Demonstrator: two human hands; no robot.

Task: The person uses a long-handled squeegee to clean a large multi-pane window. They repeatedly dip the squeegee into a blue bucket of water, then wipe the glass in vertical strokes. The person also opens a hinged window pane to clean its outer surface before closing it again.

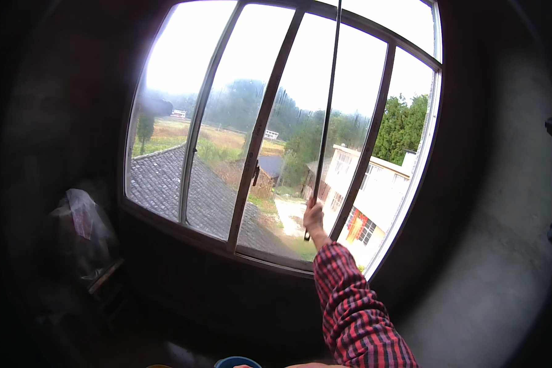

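While right hand (313,214) clenches around dark pole (329,110) near its lower end, pole rises steeply before right half of window (261,126), long axis leaning slightly right toward window's top. Left hand (242,366), perhaps glimpsed below window, lies farther from pole; cannot tell its grip.

To the left of the right hand (313,216), there is free room for passing before the window panes (227,122), except at the dark handle (256,173) on the middle bar (238,211). The long pole (329,104) closes the way across, and a blue container (238,359) stands below
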